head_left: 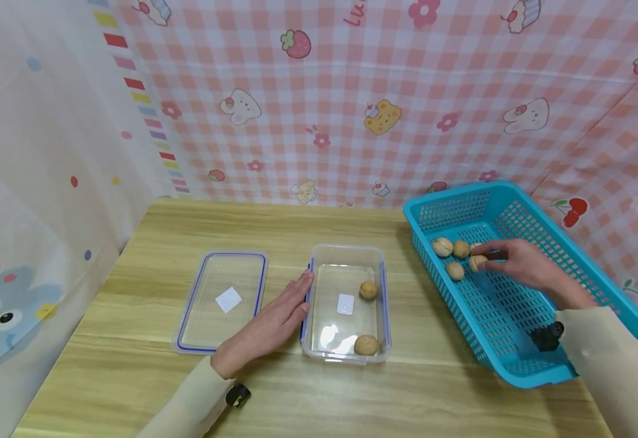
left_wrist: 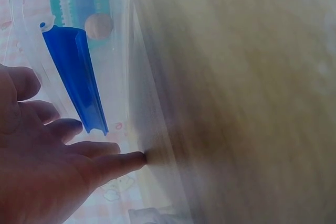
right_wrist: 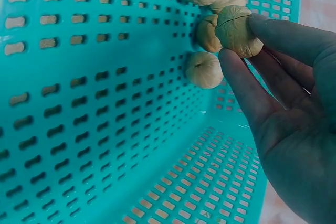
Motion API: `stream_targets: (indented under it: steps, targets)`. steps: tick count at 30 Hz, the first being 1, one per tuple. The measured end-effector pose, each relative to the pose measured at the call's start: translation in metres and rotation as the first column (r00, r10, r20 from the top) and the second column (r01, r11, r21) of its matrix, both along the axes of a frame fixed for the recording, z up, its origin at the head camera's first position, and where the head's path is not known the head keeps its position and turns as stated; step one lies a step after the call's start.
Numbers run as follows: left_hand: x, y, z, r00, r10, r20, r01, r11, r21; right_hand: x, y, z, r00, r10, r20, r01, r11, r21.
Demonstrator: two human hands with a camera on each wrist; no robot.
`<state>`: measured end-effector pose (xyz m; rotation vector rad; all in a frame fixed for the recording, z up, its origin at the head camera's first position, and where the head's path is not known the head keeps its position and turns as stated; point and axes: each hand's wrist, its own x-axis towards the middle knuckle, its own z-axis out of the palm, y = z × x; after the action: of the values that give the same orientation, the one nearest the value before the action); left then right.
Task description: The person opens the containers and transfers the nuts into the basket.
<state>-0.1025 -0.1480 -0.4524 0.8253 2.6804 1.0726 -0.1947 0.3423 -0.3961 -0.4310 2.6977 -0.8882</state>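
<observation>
In the head view my right hand [head_left: 522, 263] reaches into the blue basket [head_left: 560, 237]. Its thumb and fingers pinch a walnut [right_wrist: 239, 32], seen closely in the right wrist view. Several other walnuts [right_wrist: 203, 70] lie beside it on the basket floor. My left hand [head_left: 272, 319] has its fingers extended and rests against the left side of the clear plastic box [head_left: 332, 255]. Inside that box are two walnuts, one at the right side [head_left: 368, 291] and one at the near right corner [head_left: 366, 345]. The left wrist view shows a blue side latch [left_wrist: 76, 74] near the left fingers.
A clear lid [head_left: 209, 328] with a blue seal and a white label lies on the wooden table [head_left: 352, 401], left of the box. The basket stands at the table's right side. Patterned cloth [head_left: 341, 164] hangs behind the table and along its sides.
</observation>
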Motion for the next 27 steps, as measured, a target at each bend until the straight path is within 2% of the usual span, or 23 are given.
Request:
stream_targets:
  steps: [12,22,27]
  targets:
    - [0.000,-0.001,0.000,1.000,0.008,0.027,-0.008,1.000,-0.004,-0.004,-0.001,-0.010,0.999,-0.001,0.035,0.000,0.999,0.033]
    - [0.001,-0.001,-0.001,1.000,-0.006,-0.013,0.006,1.000,-0.001,-0.006,-0.004,-0.014,0.998,0.020,0.054,-0.025,0.996,0.091]
    - [0.001,-0.001,-0.001,1.000,-0.005,-0.011,0.005,1.000,-0.002,-0.008,-0.005,-0.017,0.998,0.024,0.058,-0.031,0.993,0.114]
